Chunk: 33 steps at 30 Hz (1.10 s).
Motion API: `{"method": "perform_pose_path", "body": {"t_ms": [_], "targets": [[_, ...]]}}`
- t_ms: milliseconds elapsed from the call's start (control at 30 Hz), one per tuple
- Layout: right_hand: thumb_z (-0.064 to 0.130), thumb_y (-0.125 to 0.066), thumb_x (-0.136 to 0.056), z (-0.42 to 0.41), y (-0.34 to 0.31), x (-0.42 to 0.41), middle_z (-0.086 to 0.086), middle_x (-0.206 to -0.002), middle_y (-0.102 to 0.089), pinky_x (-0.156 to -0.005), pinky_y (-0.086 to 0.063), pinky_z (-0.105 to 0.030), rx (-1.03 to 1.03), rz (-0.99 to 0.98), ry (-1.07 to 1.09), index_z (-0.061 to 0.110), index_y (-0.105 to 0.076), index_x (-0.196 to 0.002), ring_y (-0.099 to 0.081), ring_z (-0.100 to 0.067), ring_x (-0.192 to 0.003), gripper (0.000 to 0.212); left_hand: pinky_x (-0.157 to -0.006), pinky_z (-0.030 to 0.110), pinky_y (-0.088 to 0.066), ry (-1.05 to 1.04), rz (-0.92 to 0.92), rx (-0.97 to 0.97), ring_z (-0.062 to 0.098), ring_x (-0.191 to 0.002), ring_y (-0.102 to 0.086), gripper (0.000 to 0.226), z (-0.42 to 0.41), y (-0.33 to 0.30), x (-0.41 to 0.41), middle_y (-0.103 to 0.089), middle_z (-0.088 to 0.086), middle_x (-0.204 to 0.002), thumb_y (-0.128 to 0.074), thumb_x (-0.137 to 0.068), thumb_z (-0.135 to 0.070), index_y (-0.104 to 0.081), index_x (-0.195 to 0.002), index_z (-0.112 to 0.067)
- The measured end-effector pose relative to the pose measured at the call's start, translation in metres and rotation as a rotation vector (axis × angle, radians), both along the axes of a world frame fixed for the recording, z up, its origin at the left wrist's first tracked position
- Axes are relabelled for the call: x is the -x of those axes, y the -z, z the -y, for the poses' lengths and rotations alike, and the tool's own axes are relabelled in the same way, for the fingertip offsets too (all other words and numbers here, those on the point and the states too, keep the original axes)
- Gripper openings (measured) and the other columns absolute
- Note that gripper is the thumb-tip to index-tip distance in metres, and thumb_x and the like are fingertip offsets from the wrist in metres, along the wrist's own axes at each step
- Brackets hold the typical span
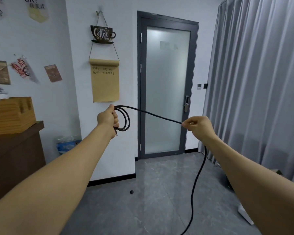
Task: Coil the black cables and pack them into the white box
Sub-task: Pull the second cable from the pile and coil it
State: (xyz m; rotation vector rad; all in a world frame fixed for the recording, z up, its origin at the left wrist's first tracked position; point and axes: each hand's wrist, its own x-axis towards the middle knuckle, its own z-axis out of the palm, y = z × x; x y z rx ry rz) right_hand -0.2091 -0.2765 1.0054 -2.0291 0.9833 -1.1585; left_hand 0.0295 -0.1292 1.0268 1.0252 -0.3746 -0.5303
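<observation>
Two loops of black cable (126, 119) fill left hand (108, 118).

I'm standing in what looks like a small office break corner or café-style room: a black cup-shaped "Coffee Time" sign (103, 34) above a brown kraft-paper note roll (105, 81), a grey-framed frosted-glass door (167, 89) with an electronic lock (186, 103), long grey curtains (258, 82), grey floor tiles (151, 192).

Black cable (153, 114): partly coiled, tail trailing floorward.
</observation>
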Motion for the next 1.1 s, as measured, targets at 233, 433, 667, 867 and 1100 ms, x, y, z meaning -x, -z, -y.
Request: {"method": "perform_pose_path", "body": {"t_ms": [233,433,667,867,1100], "targets": [[0.006,-0.048,-0.08,-0.029,-0.026,-0.035,-0.009,-0.076,-0.067,-0.057,-0.047,-0.028,0.657,-0.718,0.193,0.01,-0.068,-0.078,-0.059,-0.029,-0.064,0.021,-0.039,0.017,-0.023,0.024,0.435,0.005,0.003,-0.036,-0.023,0.039,0.01,-0.011,0.009,-0.029,-0.011,-0.047,-0.04,-0.1,-0.037,-0.032,-0.066,-0.018],[0.019,-0.05,-0.084,-0.058,-0.047,-0.047,0.005,-0.09,-0.069,-0.061,-0.042,-0.026,0.825,-0.906,-0.082,0.022,-0.072,-0.092,-0.061,-0.019,-0.083,0.023,-0.042,0.017,-0.024,0.111,0.577,-0.046,0.002,-0.037,-0.023,0.037,0.015,-0.01,0.015,-0.026,-0.006,-0.057,-0.03,-0.103,-0.035,-0.029,-0.07,-0.017],[0.031,-0.066,-0.085,-0.064,-0.062,-0.051,0.011,-0.095,-0.067,-0.071,-0.045,-0.028,0.616,-0.797,-0.384,0.024,-0.073,-0.097,-0.052,-0.007,-0.082,0.015,-0.054,0.019,-0.033,0.229,0.818,-0.232,0.011,-0.057,-0.036,0.034,0.016,-0.007,0.034,-0.039,-0.003,-0.066,-0.027,-0.104,-0.035,-0.034,-0.075,-0.018],[0.026,-0.071,-0.082,-0.064,-0.069,-0.041,-0.004,-0.069,-0.062,-0.057,-0.038,-0.013,0.338,-0.49,-0.48,0.01,-0.073,-0.081,-0.047,-0.001,-0.057,0.016,-0.052,0.012,-0.042,0.43,0.902,-0.334,0.01,-0.063,-0.052,0.034,0.009,-0.005,0.055,-0.053,0.003,-0.075,-0.025,-0.104,-0.033,-0.046,-0.086,-0.012],[0.04,-0.081,-0.067,-0.056,-0.073,-0.031,0.005,-0.056,-0.056,-0.051,-0.035,-0.019,0.22,-0.367,-0.288,0.005,-0.065,-0.073,-0.043,-0.009,-0.051,0.038,-0.046,0.019,-0.029,0.722,0.661,-0.275,0.007,-0.042,-0.023,0.04,0.007,-0.004,0.065,-0.031,-0.008,-0.049,-0.023,-0.104,-0.036,-0.041,-0.075,-0.015]]}}
